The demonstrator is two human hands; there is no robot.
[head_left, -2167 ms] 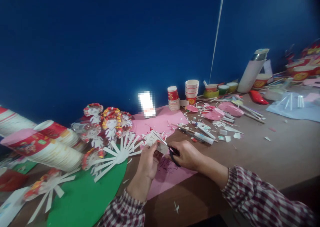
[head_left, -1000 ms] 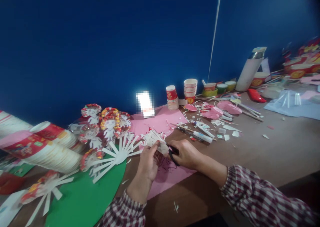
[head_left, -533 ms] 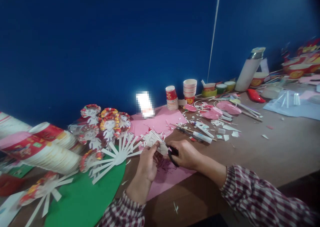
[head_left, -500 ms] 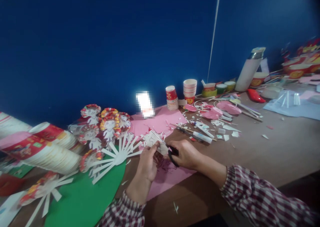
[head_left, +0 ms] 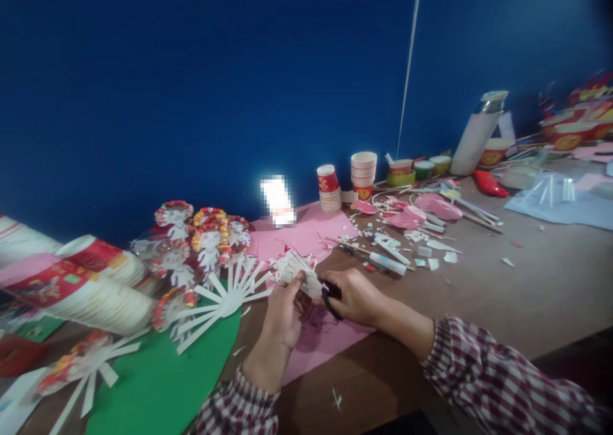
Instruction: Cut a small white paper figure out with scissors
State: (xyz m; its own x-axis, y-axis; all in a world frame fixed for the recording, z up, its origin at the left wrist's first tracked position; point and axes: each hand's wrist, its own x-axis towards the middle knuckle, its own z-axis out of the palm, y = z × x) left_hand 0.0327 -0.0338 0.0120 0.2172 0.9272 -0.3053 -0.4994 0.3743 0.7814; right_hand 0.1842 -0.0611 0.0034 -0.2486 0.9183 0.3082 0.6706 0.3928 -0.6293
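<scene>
Pinched in my left hand point(head_left: 283, 310) is a small piece of white paper point(head_left: 290, 267) with dark drawn lines on it. My right hand point(head_left: 357, 296) grips black-handled scissors point(head_left: 331, 299), whose blades lie along the right side of the paper. Below both hands a pink sheet point(head_left: 318, 345) with dark line drawings rests on the brown table. Just left of my left hand lies a white fan-shaped cup cut into strips point(head_left: 230, 302), partly on a green sheet point(head_left: 177, 374).
Stacked paper cups point(head_left: 96, 291) lie at the left, near paper figures with red and yellow trim point(head_left: 209, 237). Upright cups point(head_left: 363, 170) stand by the blue wall. Markers point(head_left: 387, 262), paper scraps and pink pieces point(head_left: 438, 206) spread to the right. A white flask point(head_left: 472, 144) leans farther back.
The white paper has tilted very slightly between my hands at the scissors. Both hands keep almost the same place, and the rest of the table looks unchanged.
</scene>
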